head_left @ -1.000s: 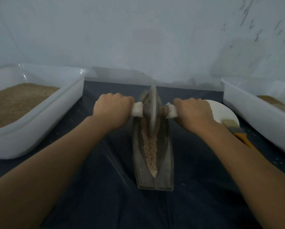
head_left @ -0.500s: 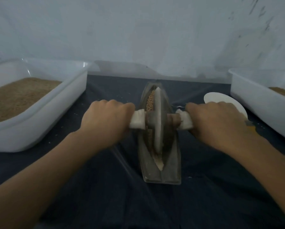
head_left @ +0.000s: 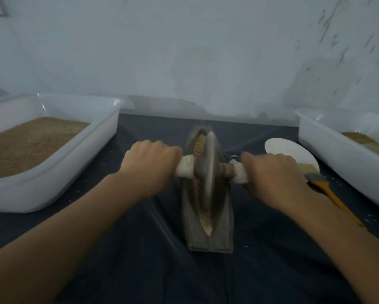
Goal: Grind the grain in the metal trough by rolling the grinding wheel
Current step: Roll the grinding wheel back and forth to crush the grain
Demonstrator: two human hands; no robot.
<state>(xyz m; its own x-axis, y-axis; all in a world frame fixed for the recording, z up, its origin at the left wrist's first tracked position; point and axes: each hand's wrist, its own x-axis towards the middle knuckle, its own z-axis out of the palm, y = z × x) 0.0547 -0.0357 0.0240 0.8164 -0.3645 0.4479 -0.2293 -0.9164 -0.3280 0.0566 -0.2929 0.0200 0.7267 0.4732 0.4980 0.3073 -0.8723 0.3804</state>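
A boat-shaped metal trough (head_left: 224,227) lies lengthwise on the dark cloth in front of me. Brown grain (head_left: 199,144) shows in its groove beyond the wheel, and paler ground grain (head_left: 206,222) lies near its front tip. The grey grinding wheel (head_left: 208,170) stands upright in the groove at about the trough's middle. Its axle has white cloth wrapped on both ends. My left hand (head_left: 150,165) grips the left handle (head_left: 185,168) and my right hand (head_left: 274,174) grips the right handle (head_left: 240,174).
A white tub (head_left: 59,172) of brown grain stands at the left. Another white tub (head_left: 337,159) stands at the right. Between trough and right tub lie a white plate (head_left: 285,148) and a brush with a yellow handle (head_left: 331,194). A pale wall rises behind.
The wheel rolled from the trough's far end toward me, then eased back to about the middle. Both hands kept their grip on the handles throughout.
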